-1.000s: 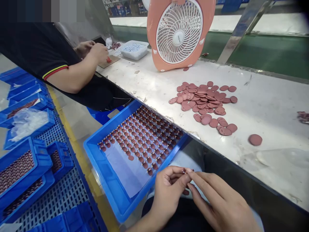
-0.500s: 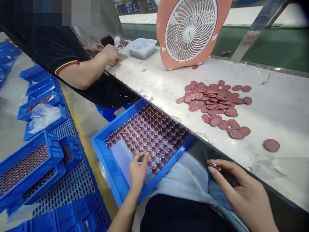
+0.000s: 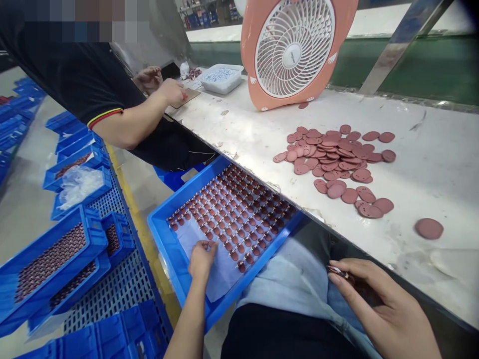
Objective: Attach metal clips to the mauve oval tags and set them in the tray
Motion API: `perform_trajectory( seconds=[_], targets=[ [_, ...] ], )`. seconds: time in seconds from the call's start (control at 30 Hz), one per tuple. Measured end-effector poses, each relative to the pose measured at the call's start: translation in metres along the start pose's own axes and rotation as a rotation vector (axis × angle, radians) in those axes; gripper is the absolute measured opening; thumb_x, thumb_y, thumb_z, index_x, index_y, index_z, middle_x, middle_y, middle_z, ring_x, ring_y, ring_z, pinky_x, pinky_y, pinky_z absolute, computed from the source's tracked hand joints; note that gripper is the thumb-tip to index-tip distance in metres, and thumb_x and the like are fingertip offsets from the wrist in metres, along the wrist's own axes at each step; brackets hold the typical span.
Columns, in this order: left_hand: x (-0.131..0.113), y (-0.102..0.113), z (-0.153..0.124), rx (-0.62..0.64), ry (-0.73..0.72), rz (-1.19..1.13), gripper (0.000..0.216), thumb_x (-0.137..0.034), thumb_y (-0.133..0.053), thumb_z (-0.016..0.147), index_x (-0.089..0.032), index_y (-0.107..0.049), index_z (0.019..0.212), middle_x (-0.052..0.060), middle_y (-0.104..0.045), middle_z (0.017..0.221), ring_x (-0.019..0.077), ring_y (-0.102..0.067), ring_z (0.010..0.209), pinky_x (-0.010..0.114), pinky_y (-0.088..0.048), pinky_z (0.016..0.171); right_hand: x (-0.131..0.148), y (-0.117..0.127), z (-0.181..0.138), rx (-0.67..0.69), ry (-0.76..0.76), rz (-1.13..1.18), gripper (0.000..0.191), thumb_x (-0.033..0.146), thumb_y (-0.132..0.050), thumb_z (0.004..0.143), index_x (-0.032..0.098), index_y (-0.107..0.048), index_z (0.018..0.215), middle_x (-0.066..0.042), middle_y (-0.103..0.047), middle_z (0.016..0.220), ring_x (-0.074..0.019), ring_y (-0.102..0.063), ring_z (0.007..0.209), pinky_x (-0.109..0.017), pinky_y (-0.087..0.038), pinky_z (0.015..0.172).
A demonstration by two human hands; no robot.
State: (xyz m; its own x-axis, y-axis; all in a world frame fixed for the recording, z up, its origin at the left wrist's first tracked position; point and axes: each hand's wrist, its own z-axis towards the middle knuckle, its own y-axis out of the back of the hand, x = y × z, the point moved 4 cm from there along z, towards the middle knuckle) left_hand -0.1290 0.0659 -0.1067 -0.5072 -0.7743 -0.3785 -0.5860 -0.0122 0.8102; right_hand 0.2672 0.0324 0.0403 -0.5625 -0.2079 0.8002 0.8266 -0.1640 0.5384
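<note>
My left hand (image 3: 202,260) is over the blue tray (image 3: 159,234), its thumb and forefinger closed together by the paper sheet lining it; what they pinch, if anything, is hidden. Rows of small dark red oval pieces with pale, shiny fittings (image 3: 241,233) lie across that sheet (image 3: 220,281). To the right, above my lap, my right hand (image 3: 385,294) is closed around one or more small dark red pieces with light fittings (image 3: 340,272), partly covered by my fingers. A heap of flat reddish-brown ovals (image 3: 333,154) lies on the white bench, and a single oval (image 3: 429,228) is apart from it.
An orange fan (image 3: 294,55) stands on the white bench (image 3: 258,134). Beyond my left side, another person's hand (image 3: 170,92) works near a white tub (image 3: 221,80). Filled blue bins (image 3: 90,229) line the left. The tray's right edge meets the bench edge.
My left hand has moved left and slightly down, away from the nearest rows of pieces toward bare paper. My right hand keeps its hold; the whole view has shifted a little.
</note>
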Motion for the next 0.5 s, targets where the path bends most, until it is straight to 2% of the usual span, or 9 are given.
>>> perform_trajectory(
  seconds=[0.1,0.17,0.23,0.3,0.37,0.43,0.5],
  targets=[
    [0.001,0.006,-0.002,0.039,0.007,-0.076,0.034,-0.035,-0.065,0.094,-0.018,-0.062,0.123,0.01,-0.065,0.125,0.0254,-0.066,0.105,0.048,-0.057,0.088,-0.005,0.001,0.0,0.0,-0.073,0.068,0.018,0.042,-0.07,0.089,0.026,-0.074,0.094,-0.002,-0.073,0.087,-0.0156,-0.071,0.069,-0.016,-0.06,0.06],
    [-0.002,0.012,-0.015,0.074,-0.008,-0.158,0.03,-0.034,-0.064,0.095,-0.017,-0.064,0.119,0.009,-0.067,0.119,0.0235,-0.067,0.1,0.045,-0.058,0.085,-0.009,-0.002,0.0,0.012,-0.171,0.191,0.019,0.041,-0.075,0.085,0.025,-0.076,0.093,-0.002,-0.075,0.085,-0.016,-0.072,0.065,-0.015,-0.06,0.059],
    [-0.013,0.014,-0.04,0.138,-0.064,-0.273,0.028,-0.037,-0.066,0.092,-0.016,-0.065,0.112,0.008,-0.07,0.109,0.0213,-0.068,0.092,0.039,-0.059,0.077,-0.01,-0.01,-0.001,0.033,-0.261,0.334,0.019,0.039,-0.078,0.083,0.023,-0.078,0.093,-0.003,-0.076,0.083,-0.0166,-0.072,0.062,-0.016,-0.06,0.057],
    [-0.034,0.008,-0.075,0.242,-0.163,-0.407,0.037,-0.049,-0.073,0.084,-0.017,-0.066,0.103,0.006,-0.072,0.098,0.0208,-0.07,0.084,0.032,-0.057,0.064,-0.004,-0.02,-0.001,0.033,-0.288,0.428,0.017,0.037,-0.076,0.085,0.023,-0.077,0.094,-0.004,-0.077,0.081,-0.0172,-0.072,0.061,-0.017,-0.06,0.055],
    [-0.062,-0.005,-0.116,0.37,-0.273,-0.52,0.054,-0.066,-0.076,0.071,-0.019,-0.067,0.095,0.006,-0.074,0.088,0.0225,-0.07,0.077,0.028,-0.053,0.051,0.007,-0.031,0.002,-0.012,-0.243,0.451,0.015,0.036,-0.073,0.089,0.023,-0.076,0.095,-0.004,-0.076,0.081,-0.0182,-0.072,0.065,-0.019,-0.06,0.057],
    [-0.09,-0.024,-0.154,0.522,-0.35,-0.611,0.063,-0.074,-0.077,0.061,-0.018,-0.069,0.088,0.007,-0.073,0.075,0.0228,-0.068,0.066,0.026,-0.046,0.041,0.019,-0.04,0.008,-0.073,-0.148,0.464,0.016,0.039,-0.069,0.089,0.025,-0.075,0.092,-0.004,-0.075,0.081,-0.0209,-0.073,0.07,-0.024,-0.062,0.063],
    [-0.114,-0.043,-0.183,0.713,-0.343,-0.773,0.061,-0.069,-0.085,0.055,-0.017,-0.073,0.085,0.007,-0.072,0.069,0.0208,-0.066,0.061,0.028,-0.05,0.049,0.027,-0.044,0.016,-0.13,-0.047,0.454,0.018,0.044,-0.065,0.089,0.028,-0.075,0.094,-0.005,-0.073,0.081,-0.0246,-0.072,0.073,-0.032,-0.063,0.066]
  ],
)
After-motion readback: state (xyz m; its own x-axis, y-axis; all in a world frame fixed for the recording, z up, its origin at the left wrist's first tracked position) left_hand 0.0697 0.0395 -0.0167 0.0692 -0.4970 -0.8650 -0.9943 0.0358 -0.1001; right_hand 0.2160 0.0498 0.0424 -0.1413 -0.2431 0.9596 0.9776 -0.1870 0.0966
